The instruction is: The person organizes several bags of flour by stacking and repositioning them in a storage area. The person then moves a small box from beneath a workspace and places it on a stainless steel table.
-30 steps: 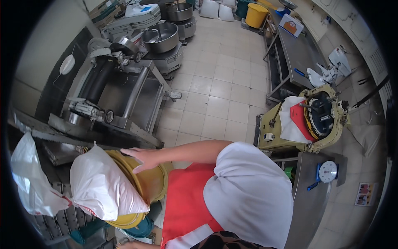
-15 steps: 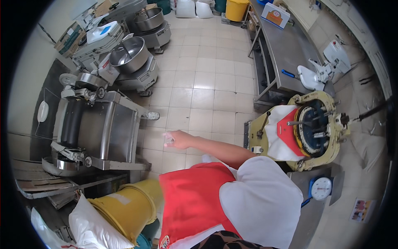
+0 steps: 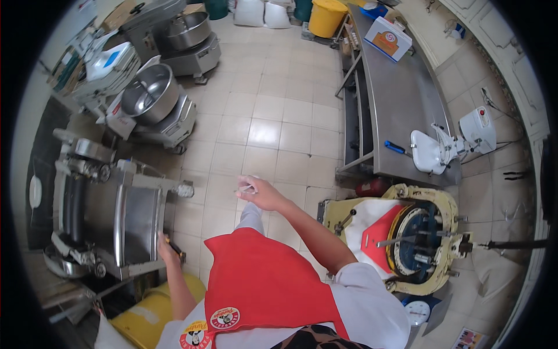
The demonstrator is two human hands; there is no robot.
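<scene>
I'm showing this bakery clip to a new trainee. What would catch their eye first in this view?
Most likely the bright red apron low in the middle, with the right hand stretched out over the pale tiled floor, pinching something small and pale. To the right stands the round cream-coloured machine draped with a red and white cloth. At the left, the left hand rests at the edge of the steel roller machine.
</scene>
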